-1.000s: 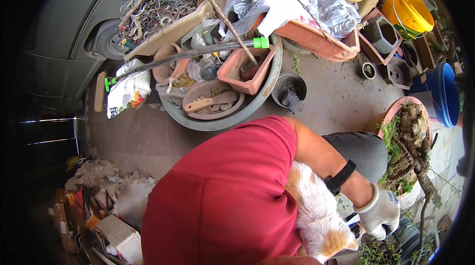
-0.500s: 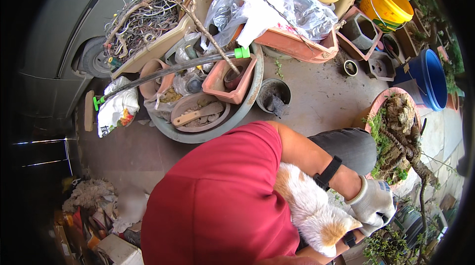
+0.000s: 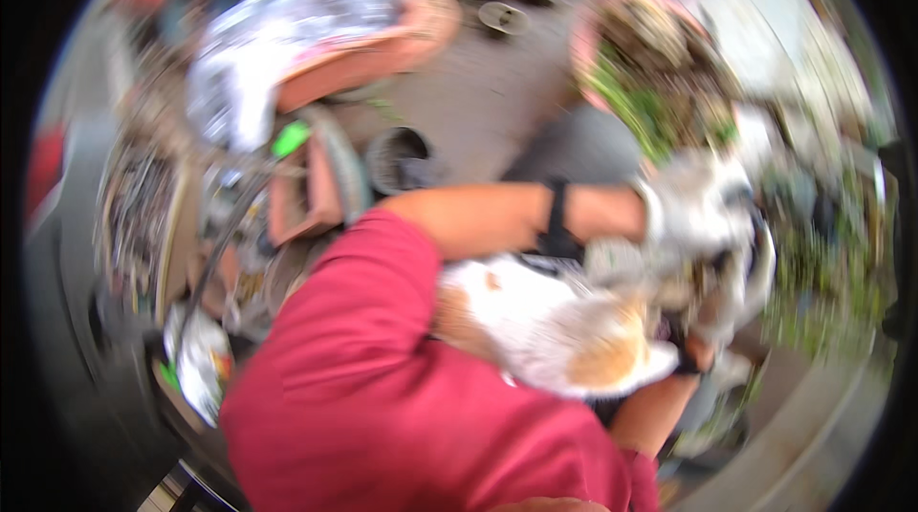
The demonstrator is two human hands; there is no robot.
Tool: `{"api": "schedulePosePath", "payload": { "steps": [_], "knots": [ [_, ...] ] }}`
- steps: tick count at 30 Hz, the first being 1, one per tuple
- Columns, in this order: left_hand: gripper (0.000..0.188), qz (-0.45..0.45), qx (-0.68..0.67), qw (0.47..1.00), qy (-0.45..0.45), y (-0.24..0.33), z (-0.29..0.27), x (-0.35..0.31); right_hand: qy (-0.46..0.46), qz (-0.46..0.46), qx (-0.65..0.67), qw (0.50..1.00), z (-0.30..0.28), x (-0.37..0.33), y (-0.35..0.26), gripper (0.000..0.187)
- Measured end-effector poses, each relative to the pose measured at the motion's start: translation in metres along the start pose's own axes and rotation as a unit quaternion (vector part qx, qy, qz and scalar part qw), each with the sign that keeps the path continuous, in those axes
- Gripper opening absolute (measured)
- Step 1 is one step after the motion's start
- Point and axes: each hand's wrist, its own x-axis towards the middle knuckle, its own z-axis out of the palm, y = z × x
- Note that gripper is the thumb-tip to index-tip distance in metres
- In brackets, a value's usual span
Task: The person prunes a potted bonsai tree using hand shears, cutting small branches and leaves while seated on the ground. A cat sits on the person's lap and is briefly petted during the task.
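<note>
Motion blurs the whole head view. My left hand (image 3: 700,208), in a pale work glove, reaches out to the right with its fingers curled down; what they close on is too smeared to make out. Just below it is my right hand (image 3: 732,297), also gloved, its fingers blurred. A small dark shape shows by the fingertips, its kind unclear. Between my forearms lies a white and orange cat (image 3: 535,316), its head toward my right wrist. Beyond my left hand stands a round pink pot (image 3: 585,34) with a gnarled stump and greenery.
At the upper left, clear plastic sheeting (image 3: 316,0) covers an orange planter trough (image 3: 382,53). A dark round pot (image 3: 394,153) stands on the floor near my left elbow. Farther left are a pink rectangular planter (image 3: 296,206) and a crate of twigs (image 3: 139,216). Green plants (image 3: 822,273) blur at the right.
The view has swung right, so the pots and planters have shifted left and my hands appear higher. The cat remains between my arms, and my hands remain close together.
</note>
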Motion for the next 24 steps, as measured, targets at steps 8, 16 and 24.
{"api": "schedulePosePath", "payload": {
  "steps": [8,16,24],
  "knots": [
    [0.028,-0.051,-0.126,0.983,-0.125,-0.01,-0.003,0.015,0.014,-0.065,-0.026,0.997,0.016,-0.016,0.011,0.027],
    [0.031,-0.129,-0.195,0.956,-0.175,-0.009,0.022,0.009,0.091,-0.09,-0.11,0.986,0.011,-0.04,0.01,0.039],
    [0.036,-0.074,-0.08,0.967,-0.231,-0.005,0.015,-0.009,0.051,-0.084,0.014,0.995,0.002,-0.056,0.02,0.043]
  ]
}}
